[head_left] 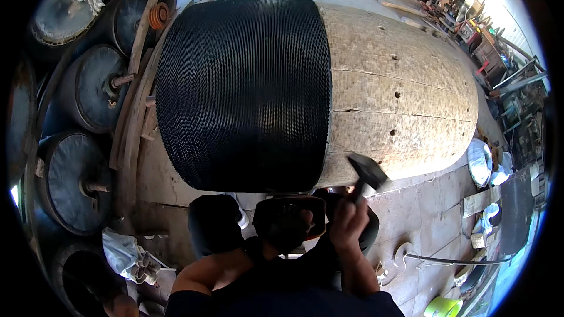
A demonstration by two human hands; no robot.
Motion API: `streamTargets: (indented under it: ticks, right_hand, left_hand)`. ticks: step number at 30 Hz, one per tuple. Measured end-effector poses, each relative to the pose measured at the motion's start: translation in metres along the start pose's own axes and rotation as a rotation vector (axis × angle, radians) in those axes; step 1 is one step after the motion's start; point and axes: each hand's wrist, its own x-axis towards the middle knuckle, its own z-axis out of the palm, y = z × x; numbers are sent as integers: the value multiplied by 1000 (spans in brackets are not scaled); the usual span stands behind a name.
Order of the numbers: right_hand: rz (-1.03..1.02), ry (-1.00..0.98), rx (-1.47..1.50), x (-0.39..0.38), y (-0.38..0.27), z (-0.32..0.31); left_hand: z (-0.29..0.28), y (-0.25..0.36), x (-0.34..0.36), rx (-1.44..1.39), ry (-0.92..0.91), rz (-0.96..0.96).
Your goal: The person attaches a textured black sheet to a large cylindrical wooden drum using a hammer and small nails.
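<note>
A large horizontal roller lies in front of me. Rows of black toothed strip (247, 88) cover its left part, while its right part shows bare pale wooden slats (405, 94) with small dark holes. My right hand (351, 223) is closed round the handle of a hammer, whose dark head (368, 171) is raised near the lower edge of the wood. Left of it, my left hand (285, 226) is at a dark open container (265, 204) between my knees. Shadow hides most of its fingers; one fingertip shows. Whether it holds anything cannot be made out.
Several dark rollers with shafts (76, 182) are stacked at the left beside long wooden beams (132, 105). A white bag (126, 255) lies near left. At right are plastic-wrapped bundles (480, 161), a cable (458, 260) and a yellow-green bucket (443, 307). Tools and scrap clutter the far right.
</note>
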Motion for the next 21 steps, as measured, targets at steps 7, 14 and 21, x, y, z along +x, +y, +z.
streamTargets:
  ticks: [7,14,21]
  right_hand:
    - [16,-137,-350,16,4,7]
    - [-139,20,-282,7,1,-2]
    - [-74,-64,-166,-5,0,-14]
  left_hand:
    - [-53,-4,40,-374,70,-217]
    - [-117,-68,124,174,773,310]
    - [-120,-93,145,256,816,373]
